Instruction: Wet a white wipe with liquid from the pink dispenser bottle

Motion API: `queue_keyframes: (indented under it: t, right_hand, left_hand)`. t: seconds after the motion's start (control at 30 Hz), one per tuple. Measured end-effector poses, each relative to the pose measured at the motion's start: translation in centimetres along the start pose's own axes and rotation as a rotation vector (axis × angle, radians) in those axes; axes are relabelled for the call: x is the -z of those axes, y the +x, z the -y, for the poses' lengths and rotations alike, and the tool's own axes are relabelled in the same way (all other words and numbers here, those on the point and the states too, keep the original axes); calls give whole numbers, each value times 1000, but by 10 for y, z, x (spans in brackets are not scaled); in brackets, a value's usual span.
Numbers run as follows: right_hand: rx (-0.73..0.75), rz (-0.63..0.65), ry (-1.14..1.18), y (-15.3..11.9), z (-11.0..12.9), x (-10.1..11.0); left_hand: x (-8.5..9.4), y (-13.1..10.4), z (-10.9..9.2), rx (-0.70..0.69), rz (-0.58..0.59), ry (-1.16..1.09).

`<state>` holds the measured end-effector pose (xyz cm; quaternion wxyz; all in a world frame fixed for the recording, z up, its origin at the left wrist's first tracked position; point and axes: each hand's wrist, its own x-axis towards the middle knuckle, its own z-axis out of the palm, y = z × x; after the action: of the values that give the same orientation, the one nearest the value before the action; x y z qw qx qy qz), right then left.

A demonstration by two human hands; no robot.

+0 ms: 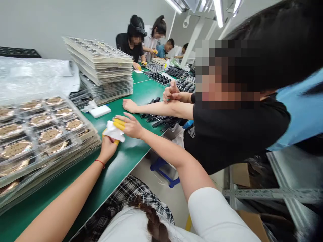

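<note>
White cloth [114, 131] sits bunched on the green table [141, 89] beside the stacked trays [37, 134]; her left hand [108, 148] grips it underneath, right hand [130, 126] resting open-fingered on top, steadying it.

A soft white cloth [114, 131] lies crumpled on the smooth, slightly glossy green table [126, 158], beside glossy clear plastic trays [37, 134].

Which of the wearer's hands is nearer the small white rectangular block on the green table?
Left. The left hand lies just below the white rectangular block, holding a white cloth; the right hand sits farther right.
</note>
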<state>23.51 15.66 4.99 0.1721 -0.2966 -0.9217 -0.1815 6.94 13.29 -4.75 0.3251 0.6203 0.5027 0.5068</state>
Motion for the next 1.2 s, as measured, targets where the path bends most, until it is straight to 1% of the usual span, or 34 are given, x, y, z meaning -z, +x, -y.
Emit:
queue_keyframes:
  t: [0.03,0.07,0.13,0.17,0.2,0.23,0.27,0.33,0.37,0.4,0.43,0.5,0.57,0.7,0.87,0.97,1.1,1.2]
  right_hand:
    - [-59,-58,15,-2,-3,3]
    - [-155,-137,27,-4,-6,6]
    - [-408,-333,24,-6,-12,10]
    - [-503,-409,23,-6,-14,11]
    - [-513,-427,32,-5,-14,11]
    - [-454,-413,38,-4,-13,9]
    - [-363,-369,42,-2,-10,6]
    - [-134,-260,47,-1,3,-2]
    - [-45,-226,48,-1,11,-6]
    - [13,-215,50,-2,20,-11]
    - [39,-225,52,-3,27,-15]
    - [22,-269,57,-6,38,-23]
    - [-20,-303,66,-8,42,-27]
    - [-50,-344,100,-8,39,-30]
    - [-31,-373,123,-7,34,-32]
    - [-10,-376,133,-8,33,-32]
    - [-19,-384,123,-9,32,-28]
    - [-4,-370,92,-11,35,-25]
  left_hand:
    - [0,-1,1,11,1,-24]
    - [-1,-2,2,17,-1,-49]
    - [-3,-3,4,7,0,-103]
    - [-4,-4,6,0,-7,-104]
    - [-5,-3,8,-6,-11,-104]
    - [-6,-3,10,-12,-15,-99]
    - [-7,-3,12,-18,-18,-97]
    - [-8,-4,14,-28,-21,-97]
    - [-8,-5,15,-31,-22,-98]
    - [-8,-6,15,-32,-23,-100]
    - [-9,-6,15,-31,-24,-102]
    - [-9,-7,14,-29,-22,-104]
    - [-10,-6,13,-27,-26,-102]
    - [-10,-5,11,-13,-36,-90]
    - [-6,-4,5,-4,-27,-85]
    - [-3,-5,1,-16,7,-98]
    - [-2,-5,-1,-27,74,-134]
    - [-4,-6,1,4,74,-138]
